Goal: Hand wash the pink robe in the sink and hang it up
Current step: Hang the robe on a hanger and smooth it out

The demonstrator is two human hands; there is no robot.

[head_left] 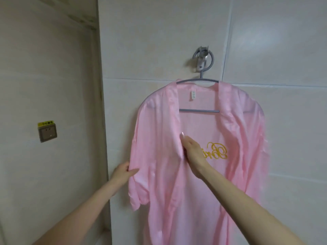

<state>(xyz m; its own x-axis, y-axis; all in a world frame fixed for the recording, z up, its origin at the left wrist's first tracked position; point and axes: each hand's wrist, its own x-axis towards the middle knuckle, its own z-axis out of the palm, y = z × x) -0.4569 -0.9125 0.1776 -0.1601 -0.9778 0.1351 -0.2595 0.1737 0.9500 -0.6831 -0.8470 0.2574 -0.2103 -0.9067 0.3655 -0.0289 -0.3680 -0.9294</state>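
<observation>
Against tiled wall, left hand pinched a sleeve of the pink robe, right hand gripped its front edge; hard tugging might unhook the hanger

Ctr-right: robe on hanger, hanger on hook on back wall. Left grip holds sleeve edge at robe's left side; right grip at front opening, mid-robe. Socket far left on side wall, well apart fr. robe.
</observation>
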